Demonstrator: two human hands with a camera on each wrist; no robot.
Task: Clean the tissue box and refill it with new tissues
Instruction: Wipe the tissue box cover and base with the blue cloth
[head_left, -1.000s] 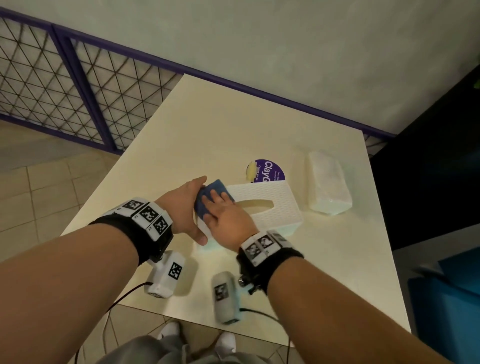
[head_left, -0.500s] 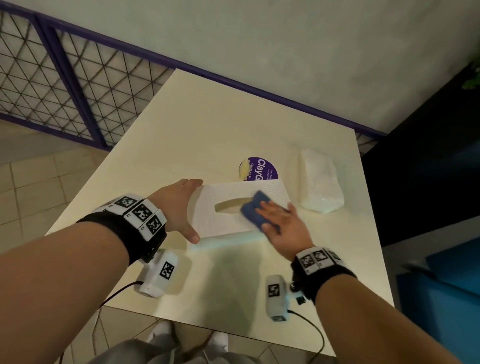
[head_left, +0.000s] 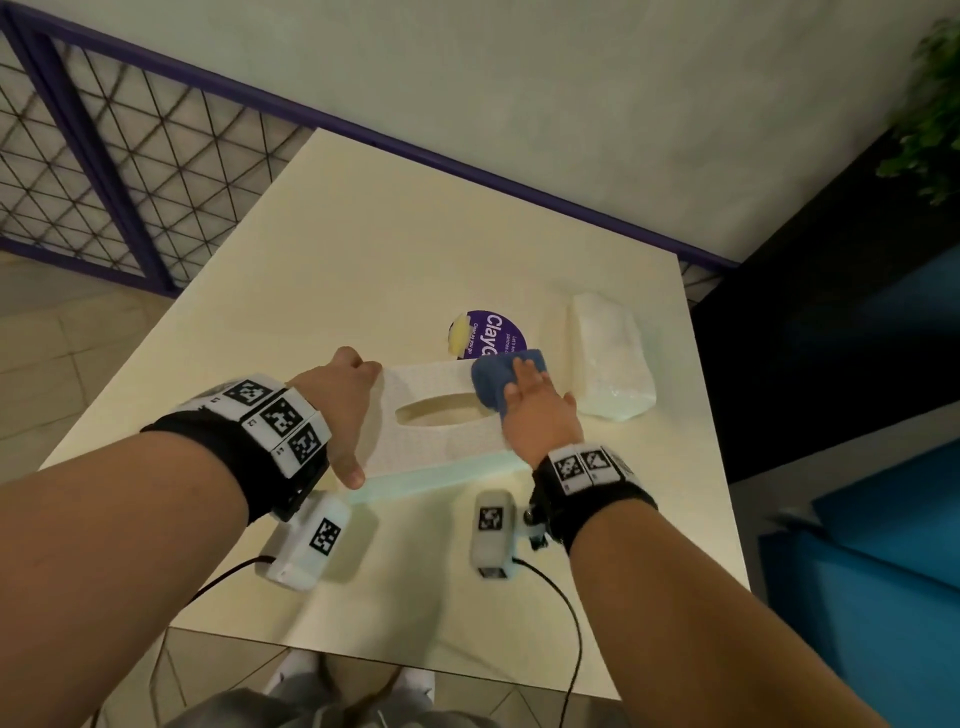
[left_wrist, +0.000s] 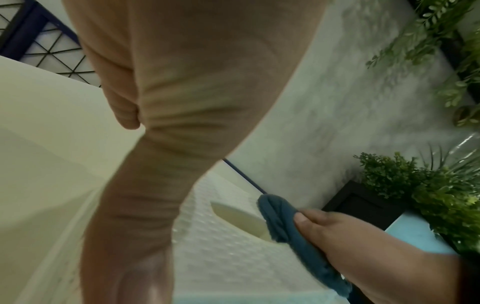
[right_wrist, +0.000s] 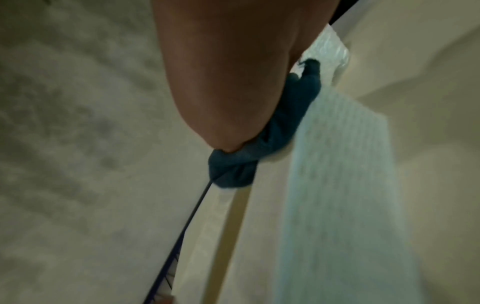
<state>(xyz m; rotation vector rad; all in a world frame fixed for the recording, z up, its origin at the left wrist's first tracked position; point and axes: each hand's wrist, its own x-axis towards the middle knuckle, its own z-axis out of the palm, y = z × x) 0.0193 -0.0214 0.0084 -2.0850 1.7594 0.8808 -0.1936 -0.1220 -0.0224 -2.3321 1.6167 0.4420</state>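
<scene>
A white textured tissue box (head_left: 441, 441) with an oval slot lies on the cream table (head_left: 363, 260). My left hand (head_left: 337, 410) grips its left end, thumb on the near side and fingers over the far edge. My right hand (head_left: 540, 415) presses a blue cloth (head_left: 488, 384) flat onto the box's far right corner, fingers laid over it. In the left wrist view the thumb lies against the bunched cloth (left_wrist: 278, 218) beside the slot. In the right wrist view the cloth (right_wrist: 233, 172) sticks out under my palm. A wrapped pack of tissues (head_left: 610, 358) lies right of the box.
A round purple sticker (head_left: 493, 332) lies just behind the box. A purple mesh railing (head_left: 78, 156) runs along the table's left and far sides. Green plants (left_wrist: 441, 195) and a dark panel stand to the right. The table's near edge is close to my body.
My right hand has swept the cloth from the box's left end across the top to its far right corner. My left hand has stayed on the left end.
</scene>
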